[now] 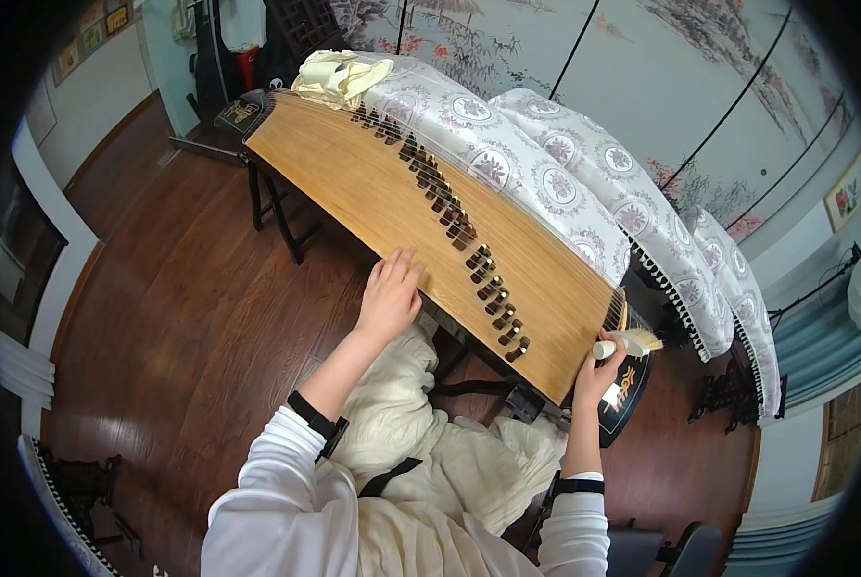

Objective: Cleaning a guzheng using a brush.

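Note:
A guzheng with a pale wooden soundboard (358, 180) lies slantwise before me on dark stands. Its dark movable bridges (459, 223) run in a diagonal row under the strings. My left hand (394, 292) rests with its fingertips on the near edge of the soundboard, holding nothing. At the right end of the strings, my right hand (600, 371) grips a brush (631, 345) with a light handle and pale bristles, over the black end piece (622, 404) with gold decoration. A crumpled cream cloth (340, 78) lies at the far left end.
A patterned cover (474, 122) lies along the instrument's far side. Behind it stand more instruments under similar tasselled covers (618, 173). A dark stand leg (279, 216) reaches the wooden floor (163, 288) at the left. A dark seat (632, 552) is at the lower right.

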The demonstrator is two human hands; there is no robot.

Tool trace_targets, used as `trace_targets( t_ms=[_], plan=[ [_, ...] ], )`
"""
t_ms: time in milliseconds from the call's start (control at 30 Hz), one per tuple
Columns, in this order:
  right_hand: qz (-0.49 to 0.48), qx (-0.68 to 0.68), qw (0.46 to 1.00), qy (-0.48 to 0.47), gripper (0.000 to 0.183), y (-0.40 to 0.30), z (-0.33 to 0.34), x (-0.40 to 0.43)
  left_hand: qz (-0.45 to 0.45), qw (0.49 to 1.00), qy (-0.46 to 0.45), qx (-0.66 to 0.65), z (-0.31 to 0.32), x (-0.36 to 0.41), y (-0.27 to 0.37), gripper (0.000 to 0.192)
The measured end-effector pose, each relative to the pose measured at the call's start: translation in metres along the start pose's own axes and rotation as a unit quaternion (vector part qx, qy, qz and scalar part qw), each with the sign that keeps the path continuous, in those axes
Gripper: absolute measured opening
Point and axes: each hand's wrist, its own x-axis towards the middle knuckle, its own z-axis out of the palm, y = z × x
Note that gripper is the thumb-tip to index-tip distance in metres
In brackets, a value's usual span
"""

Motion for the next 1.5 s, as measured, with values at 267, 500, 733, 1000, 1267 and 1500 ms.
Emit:
trace_targets(
  t_ms=[267,500,733,1000,1267,1500],
  plan=[
    [0.001,-0.013,1.000,0.002,0.036,0.002,-0.002,0.001,-0.012,0.997,0.009,-0.078,0.011,0.027,0.004,0.055],
    [-0.004,0.001,1.000,0.002,0.035,-0.002,0.002,-0.002,-0.041,0.999,0.007,-0.033,0.049,0.047,-0.013,0.060],
    [0.004,0.000,1.000,0.002,0.033,0.000,0.000,0.000,-0.035,0.999,-0.007,-0.038,0.052,0.049,-0.014,0.062],
    [-0.007,-0.036,0.999,0.003,0.034,-0.005,0.000,0.001,-0.014,0.999,-0.005,-0.034,0.058,0.074,-0.017,0.064],
    [-0.002,-0.048,0.999,0.000,0.036,-0.001,-0.002,-0.001,-0.012,0.999,-0.012,-0.031,0.072,0.118,-0.028,0.062],
    [0.003,-0.072,0.997,-0.010,0.037,-0.012,0.001,-0.001,-0.032,0.997,-0.066,-0.020,0.071,0.149,-0.042,0.051]
  ],
)
